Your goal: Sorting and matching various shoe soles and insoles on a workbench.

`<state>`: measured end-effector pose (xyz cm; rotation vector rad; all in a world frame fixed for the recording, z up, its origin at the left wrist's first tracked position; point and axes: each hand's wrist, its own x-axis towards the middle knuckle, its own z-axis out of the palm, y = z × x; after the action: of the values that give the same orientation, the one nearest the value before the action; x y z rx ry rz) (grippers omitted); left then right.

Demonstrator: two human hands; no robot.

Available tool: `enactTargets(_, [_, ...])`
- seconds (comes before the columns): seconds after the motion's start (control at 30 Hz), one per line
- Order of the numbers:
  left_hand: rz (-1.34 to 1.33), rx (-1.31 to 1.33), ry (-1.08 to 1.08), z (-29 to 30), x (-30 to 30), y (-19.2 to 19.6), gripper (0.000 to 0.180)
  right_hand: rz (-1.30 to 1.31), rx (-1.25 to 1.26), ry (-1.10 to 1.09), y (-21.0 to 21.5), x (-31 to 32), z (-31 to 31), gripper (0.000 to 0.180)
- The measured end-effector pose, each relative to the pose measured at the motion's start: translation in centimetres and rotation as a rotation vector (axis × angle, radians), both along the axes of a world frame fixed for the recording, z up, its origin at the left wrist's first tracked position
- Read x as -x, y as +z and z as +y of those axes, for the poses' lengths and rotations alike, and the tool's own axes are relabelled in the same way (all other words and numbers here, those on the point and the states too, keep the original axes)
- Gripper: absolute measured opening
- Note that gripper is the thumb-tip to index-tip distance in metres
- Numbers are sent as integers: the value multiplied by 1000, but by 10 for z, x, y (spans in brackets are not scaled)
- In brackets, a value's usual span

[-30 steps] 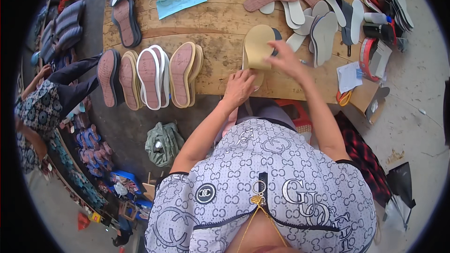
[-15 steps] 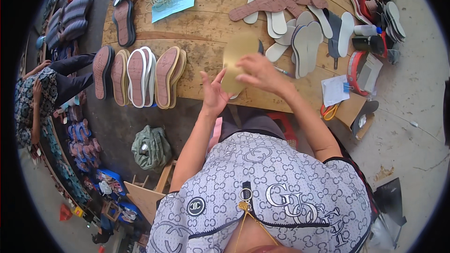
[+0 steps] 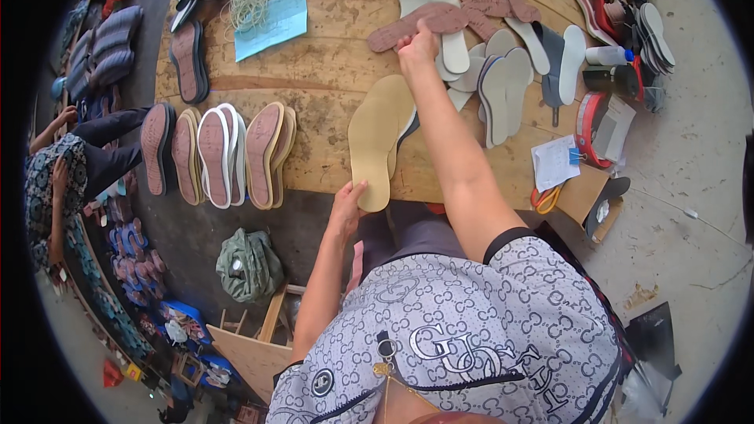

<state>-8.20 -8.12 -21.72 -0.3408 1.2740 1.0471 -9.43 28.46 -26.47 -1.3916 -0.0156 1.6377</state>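
At the near edge of the wooden bench [image 3: 330, 86], the left hand [image 3: 348, 202] pinches the heel end of a tan insole [image 3: 379, 138], which lies flat on the boards and points away from the person. Farther out, the right hand [image 3: 418, 49] reaches to a brown insole [image 3: 416, 23] and grips its edge with the fingertips, just beside a heap of pale soles [image 3: 503, 82]. A row of sandals [image 3: 216, 153] lies well to the left.

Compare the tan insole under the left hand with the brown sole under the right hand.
The tan insole is pale yellow; the brown sole is reddish brown. The tan insole lies at the table's near edge, its heel at the left hand; the brown sole lies farther back, under the right hand. The tan insole looks wider. Both lie flat on the wooden table.
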Motion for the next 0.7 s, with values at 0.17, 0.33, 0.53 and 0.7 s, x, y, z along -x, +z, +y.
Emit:
enactTargets(0.17, [-49,-34,-56,-34,-4,0,28,172,-224,196,2,-32,-23,15])
enactTargets(0.33, [-97,-35,111,-48,-9,0,26,-47,-818,549,61,-69,-47,19])
enactTargets(0.53, [-157,-85,255,-44,-10,3,28,-951,-913,955,88,-117,-72,24])
enactTargets(0.7, [-173,-105,277,-49,-10,2,27,-204,-653,849,82,-126,-99,25])
